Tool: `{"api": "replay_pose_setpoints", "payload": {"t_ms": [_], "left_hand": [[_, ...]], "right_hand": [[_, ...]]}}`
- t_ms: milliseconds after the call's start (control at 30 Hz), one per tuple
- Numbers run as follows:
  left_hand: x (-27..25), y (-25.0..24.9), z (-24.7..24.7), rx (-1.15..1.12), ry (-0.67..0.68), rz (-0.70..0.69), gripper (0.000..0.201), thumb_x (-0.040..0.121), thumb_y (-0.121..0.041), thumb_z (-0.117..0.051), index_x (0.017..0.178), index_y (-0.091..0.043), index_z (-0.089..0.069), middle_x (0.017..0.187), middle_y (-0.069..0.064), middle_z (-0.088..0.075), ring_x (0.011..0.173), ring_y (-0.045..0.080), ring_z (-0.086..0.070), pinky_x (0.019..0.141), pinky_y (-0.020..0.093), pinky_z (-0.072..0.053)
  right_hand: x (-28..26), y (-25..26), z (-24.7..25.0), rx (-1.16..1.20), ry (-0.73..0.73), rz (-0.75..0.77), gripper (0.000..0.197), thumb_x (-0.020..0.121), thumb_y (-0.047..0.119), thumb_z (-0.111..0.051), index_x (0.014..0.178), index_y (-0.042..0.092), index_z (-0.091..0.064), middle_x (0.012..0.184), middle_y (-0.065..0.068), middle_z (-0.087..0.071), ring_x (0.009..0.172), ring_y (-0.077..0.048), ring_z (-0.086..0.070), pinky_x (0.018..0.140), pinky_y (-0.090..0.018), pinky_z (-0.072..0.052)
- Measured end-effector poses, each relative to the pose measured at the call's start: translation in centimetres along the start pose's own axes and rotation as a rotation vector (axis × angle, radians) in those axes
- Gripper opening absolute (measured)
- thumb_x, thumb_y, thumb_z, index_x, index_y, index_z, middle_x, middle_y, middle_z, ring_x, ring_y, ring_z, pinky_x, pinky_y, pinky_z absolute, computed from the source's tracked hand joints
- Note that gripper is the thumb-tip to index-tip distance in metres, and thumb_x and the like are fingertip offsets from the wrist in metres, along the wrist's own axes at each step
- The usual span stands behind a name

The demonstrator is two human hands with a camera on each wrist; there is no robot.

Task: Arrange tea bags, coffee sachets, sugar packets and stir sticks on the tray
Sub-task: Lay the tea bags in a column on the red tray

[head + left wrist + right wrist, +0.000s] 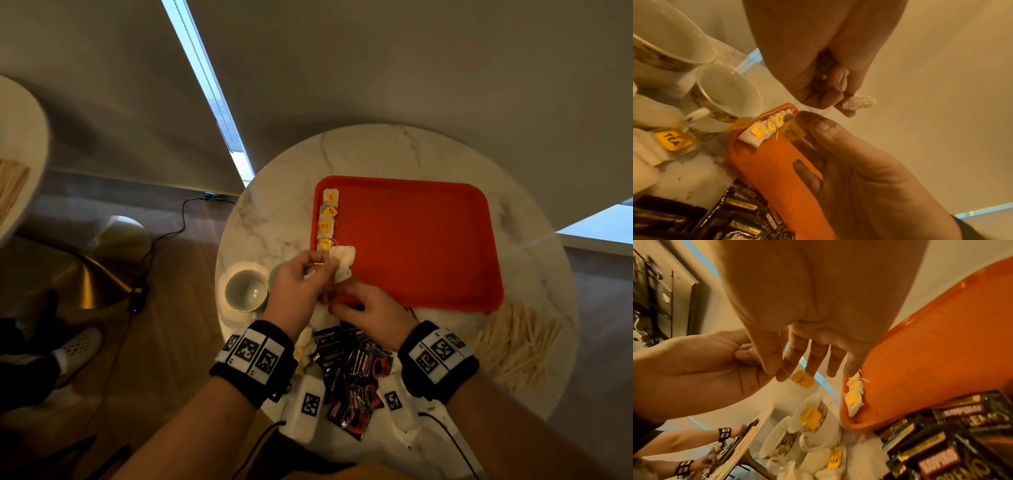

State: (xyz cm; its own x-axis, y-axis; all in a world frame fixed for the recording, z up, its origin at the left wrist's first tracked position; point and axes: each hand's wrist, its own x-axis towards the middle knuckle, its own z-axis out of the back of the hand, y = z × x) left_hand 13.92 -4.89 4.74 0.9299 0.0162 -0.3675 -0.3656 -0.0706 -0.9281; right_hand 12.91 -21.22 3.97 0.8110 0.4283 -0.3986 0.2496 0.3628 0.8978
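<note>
On the left part of the round marble table (394,150) stand two white cups (246,290), near the left edge of the red tray (421,240). Along that left edge of the tray lies a column of tea bags (328,221) with yellow tags, four of them. Just below this column the left hand (301,284) is raised over the tray corner and pinches a white tea bag (342,262) together with its yellow tag (a thin string runs from it). The right hand (370,310) is just beside, fingers curled, and pinches the string by thumb and finger. Near the wrists lie dark coffee sachets (356,373) in a loose heap on the table. At the right, stir sticks (513,346) lie scattered beside the tray.
</note>
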Motion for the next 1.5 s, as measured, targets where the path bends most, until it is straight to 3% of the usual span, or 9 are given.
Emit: {"api": "replay_pose_setpoints", "payload": {"t_ms": [133,267,433,600,733,933,1133,1300,1500], "left_hand": [[0.4,0.1,0.3,-0.006,-0.107,0.0,0.015,0.097,-0.024,-0.068,0.102,-0.011,-0.07,0.083,0.003,-0.074,0.066,0.015,-0.065,0.062,0.036,-0.054],[0.9,0.8,1.0,0.15,-0.212,-0.075,0.009,0.096,-0.028,-0.068,0.098,-0.019,-0.069,0.089,-0.003,-0.074,0.078,0.011,-0.068,0.062,0.028,-0.054],[0.4,0.9,0.4,0.239,-0.126,-0.092,0.012,0.096,-0.031,-0.067,0.102,-0.02,-0.067,0.093,-0.001,-0.074,0.082,0.012,-0.07,0.063,0.022,-0.053],[0.0,0.4,-0.2,0.211,0.005,-0.081,0.015,0.097,-0.028,-0.066,0.103,-0.014,-0.067,0.094,0.003,-0.073,0.086,0.015,-0.072,0.073,0.033,-0.061],[-0.4,0.4,-0.2,0.235,0.133,-0.084,0.012,0.102,-0.025,-0.059,0.104,-0.017,-0.067,0.085,-0.003,-0.069,0.065,0.008,-0.062,0.057,0.024,-0.051],[-0.8,0.3,-0.1,0.087,0.183,-0.034,0.017,0.103,-0.025,-0.056,0.108,-0.014,-0.069,0.091,-0.01,-0.071,0.074,0.001,-0.063,0.063,0.025,-0.053],[-0.8,0.7,-0.1,0.053,0.26,0.049,0.027,0.094,-0.021,-0.07,0.12,-0.016,-0.067,0.106,-0.001,-0.074,0.086,0.004,-0.068,0.069,0.022,-0.052],[-0.3,1.2,-0.9,0.102,0.217,0.012,0.021,0.09,-0.023,-0.075,0.108,-0.014,-0.068,0.099,0.0,-0.074,0.087,0.008,-0.069,0.065,0.016,-0.049],[0.8,1.9,-1.0,0.048,0.101,0.037,0.021,0.092,-0.03,-0.072,0.107,-0.016,-0.069,0.101,0.007,-0.072,0.085,0.019,-0.068,0.069,0.033,-0.053]], "right_hand": [[-0.2,-0.3,-0.8,0.024,-0.032,-0.004,0.008,0.098,0.02,-0.062,0.101,0.021,-0.069,0.104,0.001,-0.075,0.101,-0.015,-0.07,0.098,-0.044,-0.053],[-1.1,0.4,-0.4,0.032,-0.144,-0.041,0.008,0.096,0.017,-0.066,0.102,0.021,-0.067,0.093,-0.002,-0.072,0.085,-0.02,-0.072,0.081,-0.047,-0.06],[-1.3,2.4,1.2,-0.216,-0.265,0.09,0.011,0.087,0.022,-0.076,0.091,0.027,-0.067,0.082,0.005,-0.067,0.071,-0.016,-0.064,0.067,-0.032,-0.056],[-0.6,3.6,2.6,-0.3,-0.218,0.163,0.016,0.093,0.023,-0.07,0.108,0.029,-0.071,0.099,0.015,-0.064,0.093,0.001,-0.061,0.08,-0.017,-0.051],[0.0,4.0,3.1,-0.244,-0.273,0.176,0.025,0.088,0.026,-0.076,0.109,0.03,-0.064,0.093,0.011,-0.067,0.081,-0.007,-0.064,0.071,-0.027,-0.055],[0.6,3.4,3.2,-0.064,-0.379,0.156,0.039,0.074,0.029,-0.087,0.099,0.024,-0.057,0.084,0.003,-0.061,0.071,-0.022,-0.06,0.063,-0.034,-0.055],[0.6,2.4,3.2,0.032,-0.372,0.135,0.03,0.079,0.017,-0.083,0.098,0.016,-0.059,0.08,0.006,-0.06,0.057,0.001,-0.048,0.054,-0.015,-0.044],[1.1,1.7,3.3,0.089,-0.344,0.06,0.026,0.081,0.024,-0.083,0.093,0.016,-0.061,0.085,-0.006,-0.067,0.066,-0.025,-0.063,0.064,-0.04,-0.057],[1.3,1.6,3.9,0.15,-0.299,0.024,0.01,0.092,0.019,-0.07,0.101,0.015,-0.07,0.095,0.004,-0.074,0.085,-0.007,-0.071,0.074,-0.019,-0.055]]}}
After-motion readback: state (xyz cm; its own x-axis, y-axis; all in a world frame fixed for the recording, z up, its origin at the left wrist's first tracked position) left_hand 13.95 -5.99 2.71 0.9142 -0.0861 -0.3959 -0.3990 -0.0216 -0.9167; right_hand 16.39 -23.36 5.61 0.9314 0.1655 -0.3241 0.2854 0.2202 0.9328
